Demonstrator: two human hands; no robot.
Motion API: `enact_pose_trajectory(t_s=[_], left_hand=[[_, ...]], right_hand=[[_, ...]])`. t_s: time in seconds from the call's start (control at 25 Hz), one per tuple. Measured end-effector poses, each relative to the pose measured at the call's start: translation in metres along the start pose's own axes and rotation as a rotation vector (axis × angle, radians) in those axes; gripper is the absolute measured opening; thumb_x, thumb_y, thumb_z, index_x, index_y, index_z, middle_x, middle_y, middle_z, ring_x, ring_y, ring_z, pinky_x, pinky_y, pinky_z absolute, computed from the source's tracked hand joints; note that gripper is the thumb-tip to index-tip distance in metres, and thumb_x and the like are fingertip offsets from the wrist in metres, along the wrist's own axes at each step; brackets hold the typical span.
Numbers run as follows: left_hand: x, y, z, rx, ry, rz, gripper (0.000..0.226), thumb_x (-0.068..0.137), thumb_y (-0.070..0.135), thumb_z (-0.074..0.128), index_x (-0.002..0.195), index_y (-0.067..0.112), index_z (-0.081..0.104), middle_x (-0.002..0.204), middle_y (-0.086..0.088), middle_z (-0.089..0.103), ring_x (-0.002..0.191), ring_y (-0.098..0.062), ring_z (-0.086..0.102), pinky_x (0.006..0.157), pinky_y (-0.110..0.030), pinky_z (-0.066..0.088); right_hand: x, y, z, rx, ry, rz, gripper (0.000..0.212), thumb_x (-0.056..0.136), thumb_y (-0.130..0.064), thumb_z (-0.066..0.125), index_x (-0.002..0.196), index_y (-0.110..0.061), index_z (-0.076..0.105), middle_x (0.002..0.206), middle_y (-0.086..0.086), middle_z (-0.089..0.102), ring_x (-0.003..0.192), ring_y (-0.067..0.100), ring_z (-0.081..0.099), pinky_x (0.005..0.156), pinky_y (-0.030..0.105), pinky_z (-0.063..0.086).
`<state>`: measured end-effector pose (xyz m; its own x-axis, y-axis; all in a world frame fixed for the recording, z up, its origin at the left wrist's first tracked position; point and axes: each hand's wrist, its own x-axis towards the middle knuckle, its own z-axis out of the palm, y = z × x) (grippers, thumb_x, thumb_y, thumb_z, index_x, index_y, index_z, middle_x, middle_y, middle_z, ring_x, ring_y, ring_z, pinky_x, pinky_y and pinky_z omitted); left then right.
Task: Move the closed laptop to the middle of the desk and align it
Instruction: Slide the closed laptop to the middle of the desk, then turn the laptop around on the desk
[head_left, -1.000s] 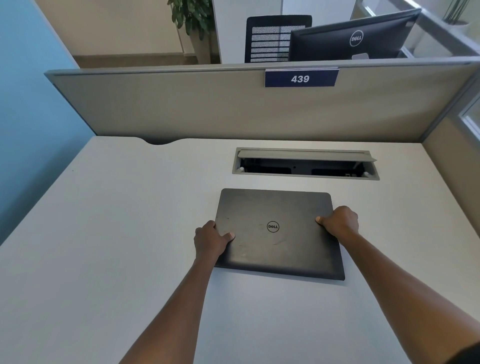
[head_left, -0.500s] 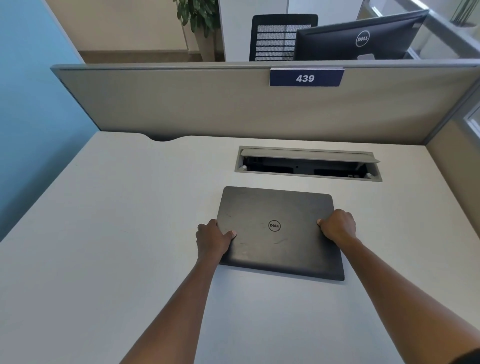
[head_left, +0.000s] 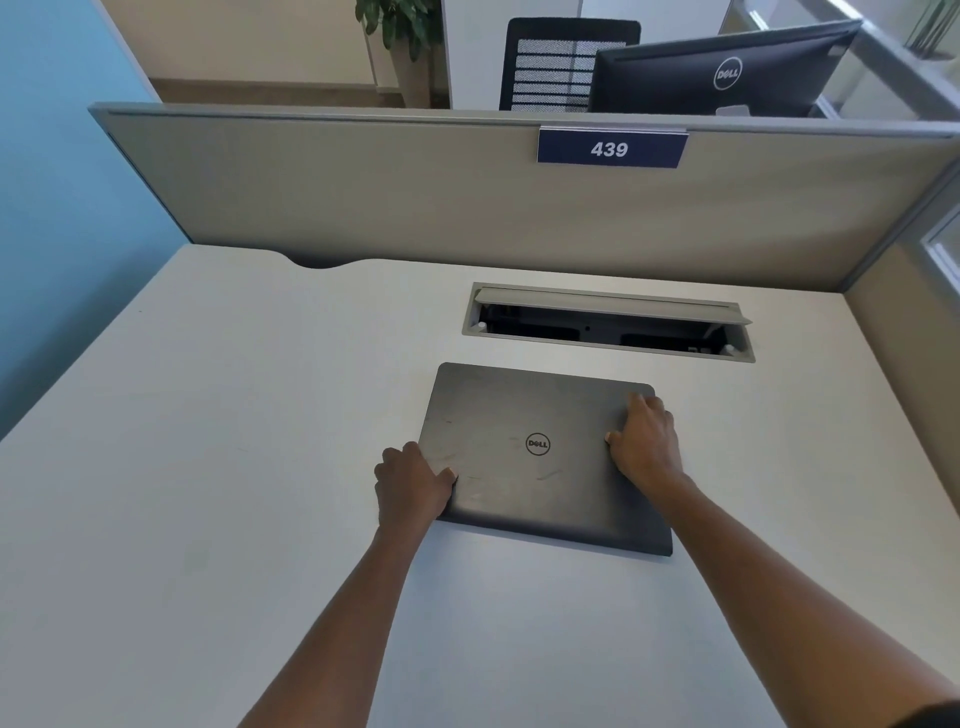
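Observation:
A closed dark grey laptop (head_left: 524, 457) with a round logo lies flat on the pale desk (head_left: 208, 467), just in front of the cable slot. It sits slightly turned, its right side a bit nearer to me. My left hand (head_left: 413, 480) grips its left edge near the front corner, thumb on the lid. My right hand (head_left: 644, 441) lies flat on the lid's right side, fingers stretched toward the far right corner.
An open cable slot (head_left: 608, 325) with a raised flap is cut into the desk behind the laptop. A beige partition (head_left: 415, 192) with a "439" sign (head_left: 610, 149) closes the far edge. A blue wall (head_left: 62, 208) stands left; another panel stands right.
My right hand has opened from a fist-like grip on the right edge and slid forward, flat, toward the far right corner. The left hand keeps its grip. The laptop has barely shifted.

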<state>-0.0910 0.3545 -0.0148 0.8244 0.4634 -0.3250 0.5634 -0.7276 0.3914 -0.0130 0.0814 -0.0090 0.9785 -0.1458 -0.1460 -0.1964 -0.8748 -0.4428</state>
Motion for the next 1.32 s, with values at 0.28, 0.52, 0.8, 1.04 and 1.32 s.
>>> enact_pose_trajectory(t_s=[0.28, 0.52, 0.8, 1.04, 1.32], left_hand=[[-0.073, 0.027, 0.021, -0.116, 0.113, 0.115, 0.019, 0.085, 0.028, 0.06, 0.094, 0.011, 0.06, 0.097, -0.006, 0.062, 0.089, -0.027, 0.061, 0.075, -0.036, 0.051], [-0.08, 0.037, 0.041, -0.445, -0.259, -0.208, 0.033, 0.088, 0.031, 0.055, 0.072, 0.006, 0.068, 0.067, -0.008, 0.074, 0.056, -0.021, 0.069, 0.063, -0.032, 0.061], [-0.062, 0.032, 0.034, -0.534, -0.56, -0.384, 0.044, 0.093, 0.035, 0.054, 0.09, -0.004, 0.074, 0.088, -0.019, 0.078, 0.064, -0.022, 0.072, 0.058, -0.026, 0.059], [-0.064, 0.029, 0.039, -0.736, -0.67, -0.48, 0.038, 0.095, 0.037, 0.058, 0.09, 0.0, 0.069, 0.083, -0.014, 0.075, 0.068, -0.022, 0.073, 0.066, -0.029, 0.061], [-0.071, 0.027, 0.052, -0.99, -0.62, -0.533, 0.044, 0.093, 0.04, 0.064, 0.097, -0.004, 0.069, 0.092, -0.018, 0.078, 0.081, -0.028, 0.077, 0.074, -0.034, 0.064]], right_hand=[[0.016, -0.036, -0.003, 0.009, -0.132, -0.278, 0.056, 0.09, -0.018, 0.063, 0.142, -0.009, 0.044, 0.139, 0.013, 0.052, 0.128, 0.03, 0.048, 0.105, 0.04, 0.04], [0.042, -0.052, 0.003, -0.078, -0.195, -0.327, 0.058, 0.088, -0.019, 0.065, 0.141, -0.008, 0.045, 0.135, 0.015, 0.053, 0.124, 0.031, 0.05, 0.102, 0.039, 0.042], [0.059, -0.06, 0.016, -0.212, -0.227, -0.323, 0.05, 0.084, -0.027, 0.069, 0.127, -0.006, 0.052, 0.126, 0.015, 0.054, 0.115, 0.032, 0.053, 0.094, 0.041, 0.047], [0.072, -0.066, 0.019, -0.338, -0.284, -0.324, 0.051, 0.086, -0.038, 0.064, 0.125, -0.007, 0.052, 0.126, 0.015, 0.053, 0.114, 0.033, 0.054, 0.094, 0.042, 0.044], [0.083, -0.072, 0.023, -0.405, -0.324, -0.32, 0.056, 0.089, -0.044, 0.059, 0.131, -0.009, 0.05, 0.129, 0.016, 0.05, 0.119, 0.035, 0.049, 0.097, 0.045, 0.043]])
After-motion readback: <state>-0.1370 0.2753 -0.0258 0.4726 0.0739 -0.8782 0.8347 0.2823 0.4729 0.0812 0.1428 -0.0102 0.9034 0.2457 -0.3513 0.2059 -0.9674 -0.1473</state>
